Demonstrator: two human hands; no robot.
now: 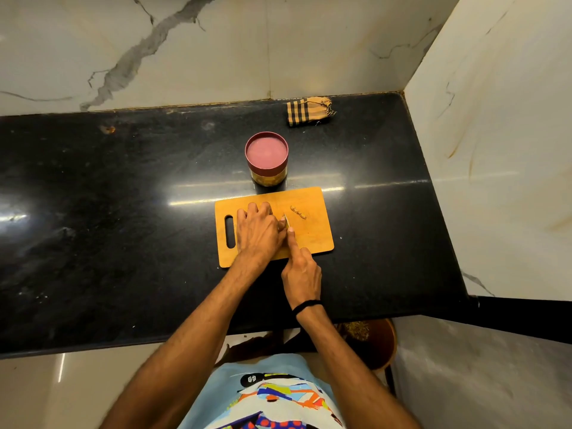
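While working on cutting board (312,236) | left hand (258,230) curled, hold cannot be told | right hand (301,270) gripping knife (287,220) | chopped bits (298,212) just beside blade

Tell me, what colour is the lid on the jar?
Dark pinkish red; the lid tops the jar, best seen in the head view.

Knife (286,220) handle unseen inside right hand (301,274).

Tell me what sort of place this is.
Likely a home kitchen: a polished black stone counter against marble-look walls, a wooden cutting board where the right hand works a knife, and a red-lidded jar behind it.
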